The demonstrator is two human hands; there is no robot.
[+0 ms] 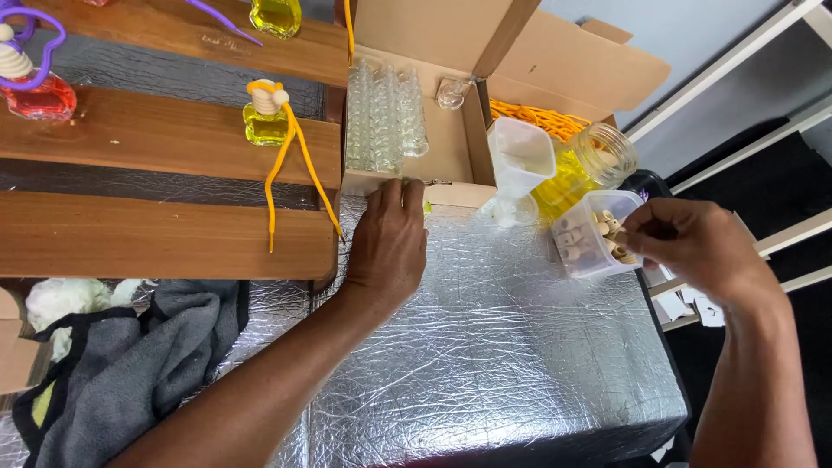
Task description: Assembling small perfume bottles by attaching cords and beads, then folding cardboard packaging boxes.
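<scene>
At right of centre the right hand (685,247) pinches a small ribbed wooden cap (622,253), too hidden to tell its pointing, over the clear square plastic tub (579,260), while the left hand (390,243) rests curled, palm down, on the silver foil-covered worktop (485,347) beside the open cardboard box (451,130).

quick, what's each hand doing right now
Left hand: curled shut over a small bottle, mostly hidden.
Right hand: fingers pinched at the wooden caps in the plastic tub.
</scene>
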